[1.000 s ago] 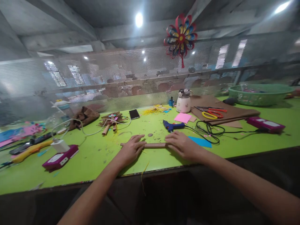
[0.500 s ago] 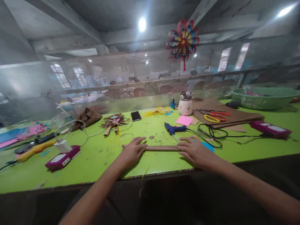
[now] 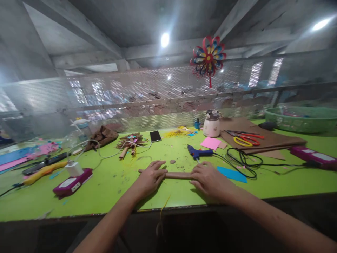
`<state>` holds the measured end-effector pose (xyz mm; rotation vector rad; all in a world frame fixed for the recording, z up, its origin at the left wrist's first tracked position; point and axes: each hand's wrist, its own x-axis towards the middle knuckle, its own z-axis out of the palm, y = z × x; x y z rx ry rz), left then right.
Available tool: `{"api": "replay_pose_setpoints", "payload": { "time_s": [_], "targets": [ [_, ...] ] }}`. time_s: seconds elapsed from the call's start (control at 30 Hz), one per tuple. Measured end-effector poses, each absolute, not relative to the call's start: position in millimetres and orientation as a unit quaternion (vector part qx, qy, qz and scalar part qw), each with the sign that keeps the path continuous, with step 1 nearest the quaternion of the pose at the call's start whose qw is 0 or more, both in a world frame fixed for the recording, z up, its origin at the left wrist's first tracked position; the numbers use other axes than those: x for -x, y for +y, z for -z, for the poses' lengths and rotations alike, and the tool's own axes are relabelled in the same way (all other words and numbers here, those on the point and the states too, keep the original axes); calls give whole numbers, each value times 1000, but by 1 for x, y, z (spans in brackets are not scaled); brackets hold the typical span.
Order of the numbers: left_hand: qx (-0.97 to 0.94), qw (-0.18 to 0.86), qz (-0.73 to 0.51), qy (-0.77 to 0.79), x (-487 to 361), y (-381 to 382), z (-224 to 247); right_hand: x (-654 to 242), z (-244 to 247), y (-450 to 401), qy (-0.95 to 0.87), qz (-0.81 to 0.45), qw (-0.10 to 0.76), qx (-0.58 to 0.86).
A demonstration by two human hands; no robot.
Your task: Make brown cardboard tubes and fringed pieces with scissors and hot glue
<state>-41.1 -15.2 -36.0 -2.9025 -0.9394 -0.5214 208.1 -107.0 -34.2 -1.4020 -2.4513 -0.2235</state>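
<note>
A thin brown paper strip or roll (image 3: 179, 175) lies crosswise near the front of the green table (image 3: 105, 186). My left hand (image 3: 152, 178) presses its fingers on the left part, and the strip's end sticks out beyond them. On the right part rests my right hand (image 3: 207, 179), its fingers bent over the strip and hiding that end. Just behind my right hand is a blue glue gun (image 3: 200, 152). A blue paper piece (image 3: 232, 174) lies right of that hand.
Behind are a phone (image 3: 155, 136), a brown stick craft (image 3: 131, 141) and a pale bottle (image 3: 211, 124). Scissors (image 3: 243, 141) lie on brown paper (image 3: 279, 137) at the right, near a green basket (image 3: 302, 121). A purple power strip (image 3: 70, 184) sits left.
My right hand has moved left along the strip, closer to my left hand, uncovering more of the blue paper. The camera view has tilted slightly upward.
</note>
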Motion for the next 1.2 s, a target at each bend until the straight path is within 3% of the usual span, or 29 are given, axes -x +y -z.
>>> {"api": "replay_pose_setpoints", "payload": {
  "time_s": [0.17, 0.4, 0.77, 1.2],
  "targets": [
    [937, 13, 175, -303, 40, -17, 36, -224, 28, -119, -853, 101, 124, 497],
    [933, 16, 184, -307, 42, -17, 39, -204, 19, -113, -837, 111, 169, 509],
    [932, 21, 196, -304, 42, -20, 38, -203, 39, -100, -853, 116, 110, 497],
    [928, 24, 209, -309, 41, -21, 41, -207, 26, -107, -840, 98, 147, 513]
  ]
}}
